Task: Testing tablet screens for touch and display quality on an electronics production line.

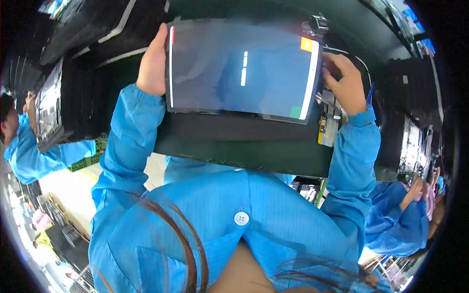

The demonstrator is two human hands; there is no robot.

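Observation:
A wide tablet point(205, 73) with a dark glossy screen is held up above the black work surface. Its display shows white strips near both sides and small orange, red and green patches. My left hand point(155, 66) grips its left edge, the thumb along the side and the other fingers hidden behind. At the right edge, my right hand point(346, 80) is bent with thumb and forefinger against the tablet's side; its other fingertips are partly out of sight.
By my right wrist lies a small metal and yellow fixture point(328, 128). A dark metallic device point(318, 24) stands behind the tablet's far right corner. Co-workers in blue sit at the left point(36, 151) and right point(398, 215). The work surface's near edge point(244, 163) runs before my body.

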